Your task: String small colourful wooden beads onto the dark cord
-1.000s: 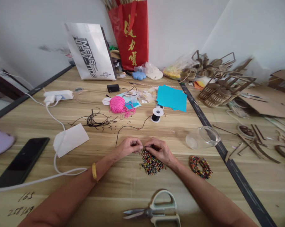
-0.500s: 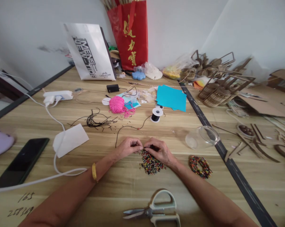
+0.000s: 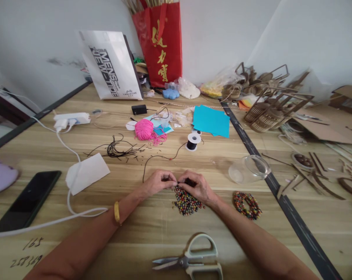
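Observation:
Fingertips of my left hand (image 3: 160, 181) are pinched together, and the thin black cord (image 3: 144, 169) runs in behind this hand. My right hand (image 3: 197, 186) pinches at the same spot, its fingertips almost touching the left ones. A tiny dark speck shows between them, too small to name. Below the fingers lies a pile of small multicoloured beads (image 3: 188, 202), partly covered by my right hand. From the hands the cord curves back past a small red bead (image 3: 170, 158) to a white spool of black cord (image 3: 192, 143).
Scissors (image 3: 190, 259) lie in front of me. A beaded ring (image 3: 247, 206) and a clear glass jar (image 3: 246, 170) are at the right. Pink yarn (image 3: 144, 130), blue paper (image 3: 211, 120) and cut black cords (image 3: 117, 148) lie farther back. At the left are a phone (image 3: 27, 200) and a white cable (image 3: 76, 216).

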A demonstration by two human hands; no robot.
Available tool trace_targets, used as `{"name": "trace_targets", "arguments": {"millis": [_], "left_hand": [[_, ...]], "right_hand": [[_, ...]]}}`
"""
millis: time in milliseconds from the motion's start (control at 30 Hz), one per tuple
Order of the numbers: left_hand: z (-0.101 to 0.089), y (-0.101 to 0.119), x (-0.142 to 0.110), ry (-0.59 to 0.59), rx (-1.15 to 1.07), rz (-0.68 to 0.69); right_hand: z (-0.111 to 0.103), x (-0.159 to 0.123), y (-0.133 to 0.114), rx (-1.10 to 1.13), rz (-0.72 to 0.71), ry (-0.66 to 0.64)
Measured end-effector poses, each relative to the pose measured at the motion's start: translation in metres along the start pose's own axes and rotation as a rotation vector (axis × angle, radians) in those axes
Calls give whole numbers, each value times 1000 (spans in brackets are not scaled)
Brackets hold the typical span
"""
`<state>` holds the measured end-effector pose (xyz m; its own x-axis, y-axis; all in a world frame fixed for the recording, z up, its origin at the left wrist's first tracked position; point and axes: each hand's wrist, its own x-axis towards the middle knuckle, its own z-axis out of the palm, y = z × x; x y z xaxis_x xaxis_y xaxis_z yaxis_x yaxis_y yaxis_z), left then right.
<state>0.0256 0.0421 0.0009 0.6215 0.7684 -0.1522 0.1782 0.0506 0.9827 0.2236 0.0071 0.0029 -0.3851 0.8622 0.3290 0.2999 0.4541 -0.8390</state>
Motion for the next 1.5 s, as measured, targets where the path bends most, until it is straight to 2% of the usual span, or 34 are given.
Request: {"name": "trace_targets", "arguments": {"millis": [500, 833, 1200, 1500], "left_hand": [[1, 2, 0, 37, -8, -19], [1, 1, 0, 20, -11, -26], [1, -4, 1, -4, -45, 5], [0, -2, 0, -10, 6, 34]], "right_hand": [[-2, 0, 2, 22, -15, -21], [-1, -1, 3, -8, 10, -18], [2, -1, 4, -129, -145, -36], [3, -2, 5, -138, -177, -32]]}}
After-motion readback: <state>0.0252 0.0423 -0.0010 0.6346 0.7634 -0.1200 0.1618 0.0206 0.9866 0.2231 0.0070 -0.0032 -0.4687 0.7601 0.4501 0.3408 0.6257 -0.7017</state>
